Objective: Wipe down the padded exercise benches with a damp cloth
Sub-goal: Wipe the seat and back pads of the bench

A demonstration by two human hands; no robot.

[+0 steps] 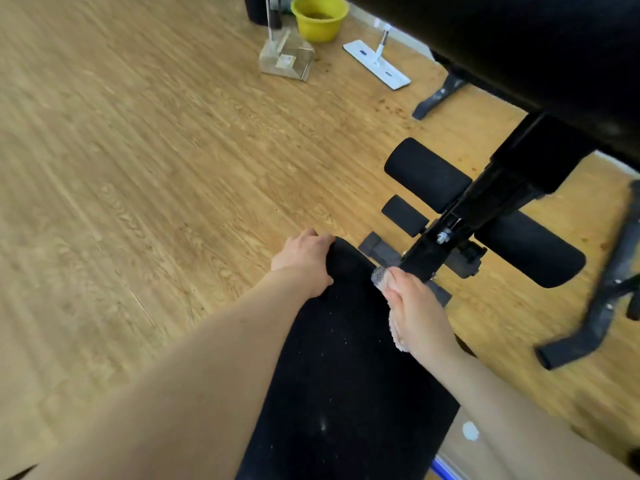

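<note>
Fingers [398, 284] of right hand [414, 308] flat, pressing cloth [380, 274] on far right edge of bench pad [346, 375]; left hand [304, 259] grips far left corner. Suggest even pressure, overlapping strokes.

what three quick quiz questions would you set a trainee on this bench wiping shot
1. Multiple choice: which of the hands presses the cloth? A) left hand B) right hand
2. True or false: the yellow bowl stands on a bench.
3. Fill in: the left hand grips the far corner of the black ____.

Key: 1 B. 2 false, it stands on the floor. 3 bench pad.
</note>
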